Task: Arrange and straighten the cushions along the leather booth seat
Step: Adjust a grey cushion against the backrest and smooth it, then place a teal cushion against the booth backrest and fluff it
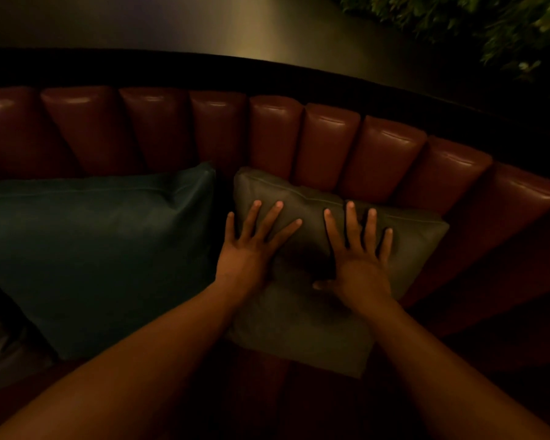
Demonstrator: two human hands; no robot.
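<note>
Both hands, left (251, 249) and right (359, 258), pressed flat, no grip; the grey cushion (299, 325) could slide, sitting crooked beside the teal cushion (92, 249).

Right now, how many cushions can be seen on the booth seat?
2. A teal cushion leans on the left; an olive cushion lies beside it, under both hands. Others may sit outside the frame.

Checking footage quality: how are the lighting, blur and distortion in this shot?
Head view: dim and warm; glare streaks on the backrest; wide-angle lens bows the booth's line; foliage at top right is blurred; both hands lie flat on the grey cushion, casting a dark shadow between them; the teal cushion is murky.
</note>
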